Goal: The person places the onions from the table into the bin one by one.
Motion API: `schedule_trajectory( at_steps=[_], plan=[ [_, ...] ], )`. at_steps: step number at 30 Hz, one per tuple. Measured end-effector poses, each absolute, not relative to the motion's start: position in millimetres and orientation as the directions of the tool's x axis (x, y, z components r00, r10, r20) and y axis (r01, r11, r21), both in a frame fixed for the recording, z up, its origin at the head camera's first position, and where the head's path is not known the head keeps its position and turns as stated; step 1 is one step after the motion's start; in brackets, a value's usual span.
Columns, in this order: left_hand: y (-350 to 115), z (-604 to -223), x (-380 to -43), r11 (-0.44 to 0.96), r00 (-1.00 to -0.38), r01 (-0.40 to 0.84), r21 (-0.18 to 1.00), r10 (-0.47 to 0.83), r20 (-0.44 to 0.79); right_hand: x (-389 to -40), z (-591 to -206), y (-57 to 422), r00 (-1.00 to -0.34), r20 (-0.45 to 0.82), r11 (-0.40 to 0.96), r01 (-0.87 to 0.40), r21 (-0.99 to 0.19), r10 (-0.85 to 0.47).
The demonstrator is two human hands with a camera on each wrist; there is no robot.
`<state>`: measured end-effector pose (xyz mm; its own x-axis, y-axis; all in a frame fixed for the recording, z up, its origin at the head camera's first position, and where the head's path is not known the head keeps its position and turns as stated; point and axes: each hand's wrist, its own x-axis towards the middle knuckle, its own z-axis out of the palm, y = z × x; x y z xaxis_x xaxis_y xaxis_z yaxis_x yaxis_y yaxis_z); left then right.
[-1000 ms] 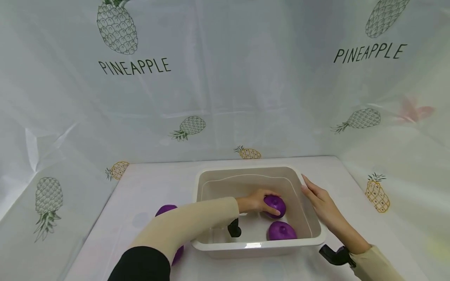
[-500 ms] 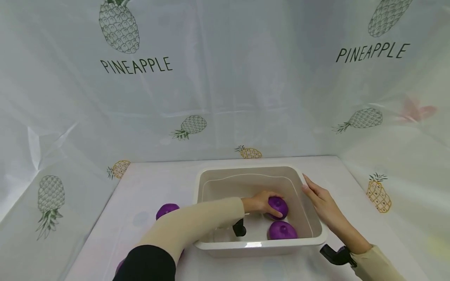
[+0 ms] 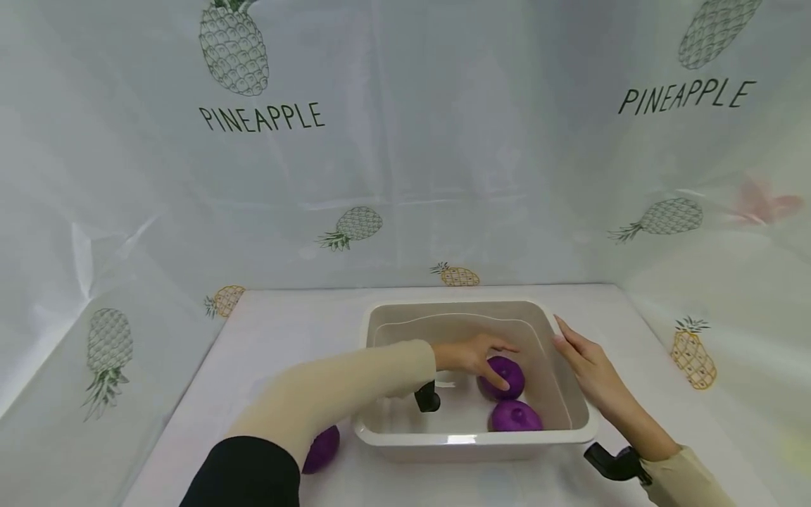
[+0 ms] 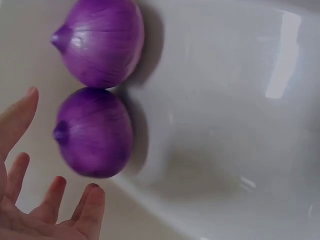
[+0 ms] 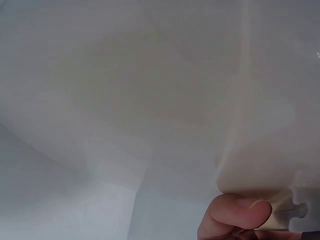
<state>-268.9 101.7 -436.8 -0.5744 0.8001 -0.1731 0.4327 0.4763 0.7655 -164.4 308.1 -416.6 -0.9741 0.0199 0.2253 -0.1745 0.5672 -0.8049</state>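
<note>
Two purple onions lie in a beige plastic bin [image 3: 431,440]: the far onion [image 3: 512,379] and the near onion [image 3: 517,416]. In the left wrist view they touch each other. My left hand [image 3: 476,354] is inside the bin beside the far onion, fingers spread and apart from it in the left wrist view. At the bin's right side, my right hand [image 3: 589,365] grips the rim; the right wrist view has its thumb [image 5: 240,212] bent at the edge. Left of the bin, another purple onion [image 3: 323,451] lies on the table, partly covered by my left sleeve.
The bin stands on a white-covered table [image 3: 298,317]. Behind and at both sides hangs a pale sheet [image 3: 405,155] printed with pineapples. Black wrist mounts sit on both arms, the left mount [image 3: 427,398] inside the bin.
My left hand has let go of the far onion and its fingers have lifted and spread. My left sleeve now covers an onion seen earlier on the left. The right hand keeps its place.
</note>
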Motion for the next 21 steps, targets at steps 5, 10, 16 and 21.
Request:
schedule_trajectory(
  at_steps=[5, 10, 16, 21],
  plan=[
    [86, -412, -271, 0.455, -0.545, 0.432, 0.779, 0.82, -0.177, -167, -416, 309, -0.974, 0.225, 0.549, -0.186, -0.815, 0.004],
    [61, -382, -274, 0.438, -0.55, 0.377, 0.816, 0.815, -0.183, -168, -417, 309, -0.978, 0.208, 0.544, -0.18, -0.82, -0.011],
    [28, -351, -280, 0.459, -0.614, 0.38, 0.803, 0.774, -0.151, -166, -416, 310, -0.981, 0.196, 0.565, -0.169, -0.808, -0.014],
    [-3, -337, -285, 0.44, -0.64, 0.344, 0.829, 0.756, -0.136, -164, -416, 309, -0.983, 0.185, 0.566, -0.155, -0.81, -0.004]
  ],
)
